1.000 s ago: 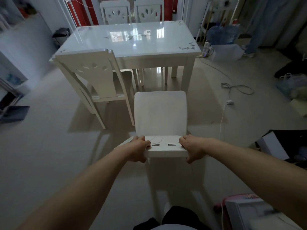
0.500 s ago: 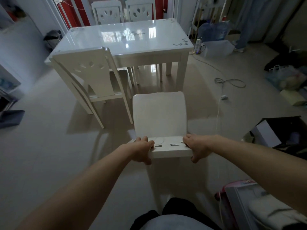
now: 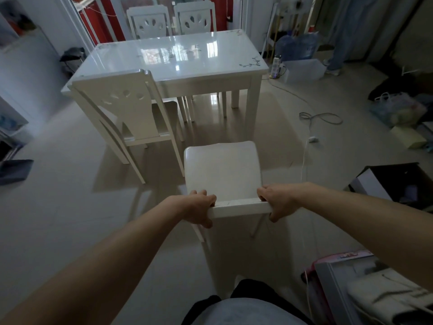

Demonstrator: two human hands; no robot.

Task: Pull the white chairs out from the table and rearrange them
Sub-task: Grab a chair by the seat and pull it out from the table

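Left hand [image 3: 196, 208] and right hand [image 3: 278, 202] each grip one end of the top rail of the near chair [image 3: 222, 170], fingers curled over the rail and thumbs below it; both holds look firm. The chair stands directly before the person, its seat facing the table [image 3: 206, 82] and well clear of it. Whether all legs are on the floor cannot be told. Beyond it to the left, a second chair [image 3: 126, 106] sits angled, its seat only just at the table edge. Two far chairs [image 3: 150, 22] are tucked in at the opposite side. A cable [image 3: 321, 117] lies on the floor to the right. Assessment: the pull-out of the near chair is in hand and close to complete. The next move calls for setting it down squarely, releasing both hands and stepping to the second chair, keeping clear of the cable.
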